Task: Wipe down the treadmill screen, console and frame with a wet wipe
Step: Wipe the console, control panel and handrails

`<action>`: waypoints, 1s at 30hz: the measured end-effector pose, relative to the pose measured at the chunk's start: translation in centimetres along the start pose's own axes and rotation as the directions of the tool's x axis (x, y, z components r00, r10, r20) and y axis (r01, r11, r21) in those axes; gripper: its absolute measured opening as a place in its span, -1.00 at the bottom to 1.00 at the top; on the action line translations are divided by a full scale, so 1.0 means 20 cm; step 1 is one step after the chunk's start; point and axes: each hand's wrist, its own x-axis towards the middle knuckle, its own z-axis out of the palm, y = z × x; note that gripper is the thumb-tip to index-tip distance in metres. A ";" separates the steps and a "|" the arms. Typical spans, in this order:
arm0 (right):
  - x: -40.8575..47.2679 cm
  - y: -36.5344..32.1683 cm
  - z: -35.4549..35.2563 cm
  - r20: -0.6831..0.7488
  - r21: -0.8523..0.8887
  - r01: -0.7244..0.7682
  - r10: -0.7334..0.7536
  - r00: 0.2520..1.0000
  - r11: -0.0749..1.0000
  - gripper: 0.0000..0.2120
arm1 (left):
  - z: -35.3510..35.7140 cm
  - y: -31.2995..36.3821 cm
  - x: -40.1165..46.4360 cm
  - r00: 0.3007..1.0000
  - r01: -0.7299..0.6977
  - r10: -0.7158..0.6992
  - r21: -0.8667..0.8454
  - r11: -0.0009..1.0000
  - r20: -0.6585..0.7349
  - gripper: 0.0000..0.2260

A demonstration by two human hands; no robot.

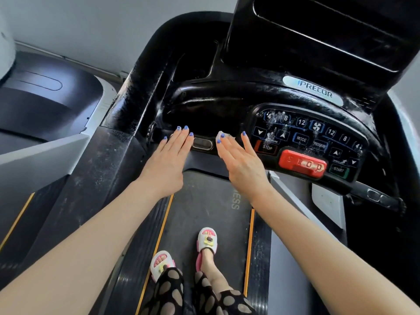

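I stand on a black treadmill. Its console (227, 103) is streaked with wet marks, and the dark screen (329, 30) rises at the upper right. My left hand (169, 153) lies flat with straight fingers on the front handlebar, just left of a metal grip sensor (202, 143). My right hand (238, 160) is flat too and presses a white wet wipe (221, 136) against the bar to the right of that sensor. Most of the wipe is hidden under the palm. The keypad (304, 137) with a red stop button (302, 163) sits right of my right hand.
The left frame arm (136, 94) runs up toward the console. Below are the belt (204, 214) with orange edge lines and my feet in slippers (205, 239). Another grey machine (45, 94) stands at the left. A side handle (377, 196) juts out at the right.
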 end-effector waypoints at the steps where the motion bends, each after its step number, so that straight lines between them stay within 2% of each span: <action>1: -0.05 0.02 -0.02 0.004 -0.018 0.069 -0.069 0.998 0.997 -0.56 | -0.01 0.00 0.00 1.000 0.000 0.000 0.002 1.000 0.003 -0.19; 4: -0.07 0.07 -0.15 -0.011 -0.022 0.177 -0.178 0.984 0.984 -0.64 | -0.01 0.02 0.01 1.000 -0.020 0.020 -0.006 1.000 -0.020 -0.21; 7: 0.02 0.14 -0.23 -0.131 -0.061 0.219 -0.226 0.965 0.974 -0.60 | 0.02 0.06 0.00 0.996 -0.061 0.058 -0.045 0.997 -0.069 -0.22; 8: 0.04 0.17 -0.23 -0.126 -0.086 0.255 -0.264 0.956 0.963 -0.64 | 0.03 0.07 0.00 0.996 -0.059 0.054 -0.063 0.996 -0.075 -0.21; 10: 0.07 0.23 -0.19 -0.018 -0.140 0.310 -0.315 0.949 0.940 -0.72 | 0.05 0.08 -0.01 0.996 -0.043 0.037 -0.075 0.996 -0.078 -0.20; 13: 0.10 0.32 -0.11 0.123 -0.122 0.373 -0.359 0.925 0.920 -0.71 | 0.05 0.06 0.00 0.997 -0.041 0.038 -0.055 0.998 -0.066 -0.17; 18: -0.06 0.29 -0.19 0.043 0.003 0.269 -0.269 0.962 0.963 -0.63 | 0.02 0.07 -0.01 0.997 -0.055 0.052 -0.045 0.997 -0.055 -0.21; 21: -0.20 0.29 -0.19 -0.036 0.035 0.210 -0.209 0.977 0.977 -0.60 | 0.03 0.09 0.00 0.989 -0.108 0.099 -0.080 0.991 -0.109 -0.21; 24: -0.21 0.28 -0.11 -0.098 0.031 0.219 -0.215 0.972 0.975 -0.68 | 0.05 0.13 0.04 0.974 -0.174 0.156 -0.099 0.980 -0.164 -0.19; 30: -0.28 0.23 0.03 -0.188 0.056 0.147 -0.134 0.973 0.988 -0.72 | 0.11 0.16 0.09 0.971 -0.196 0.185 -0.060 0.979 -0.152 -0.19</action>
